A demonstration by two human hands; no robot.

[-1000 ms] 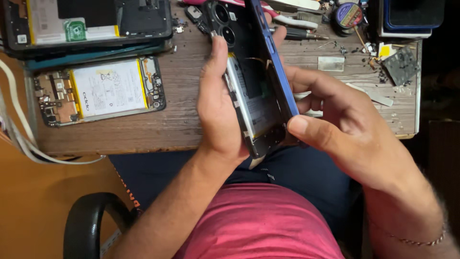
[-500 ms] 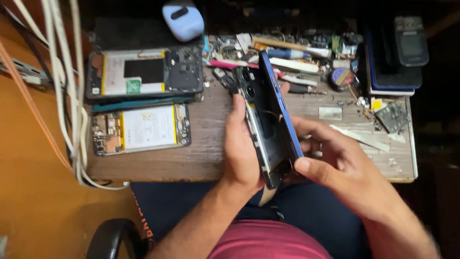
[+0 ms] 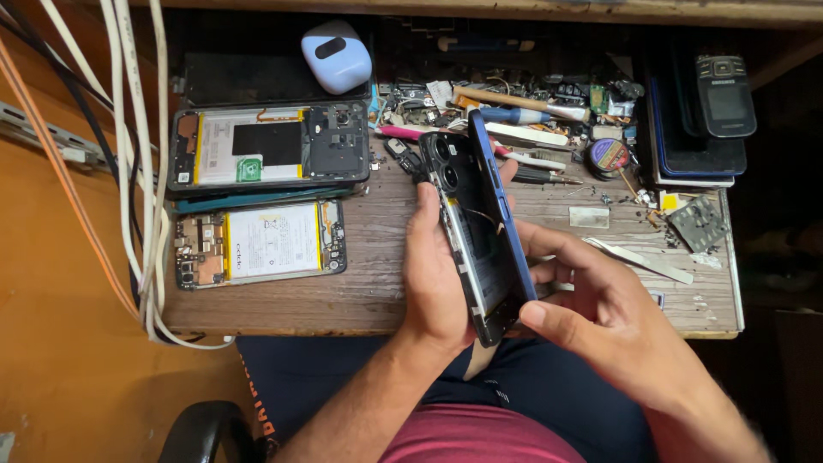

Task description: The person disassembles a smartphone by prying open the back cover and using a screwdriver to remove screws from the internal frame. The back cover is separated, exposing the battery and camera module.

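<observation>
Glossy blue plastic phone cover (image 3: 500, 201) — rough, scratched wooden table (image 3: 377, 257)

Worn wooden surface (image 3: 360, 291), scratched and grey. Orange wall (image 3: 51, 343) at left carries white cables (image 3: 129, 171). Black chair edge (image 3: 201, 433) below. Even lighting.

Sharp, evenly lit; dark upper shelf.

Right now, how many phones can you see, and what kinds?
Opened phones lying on the table: 2
Blue phone being pulled apart by left hand and right hand: 1
Old button phone: 1
Total: 4
</observation>
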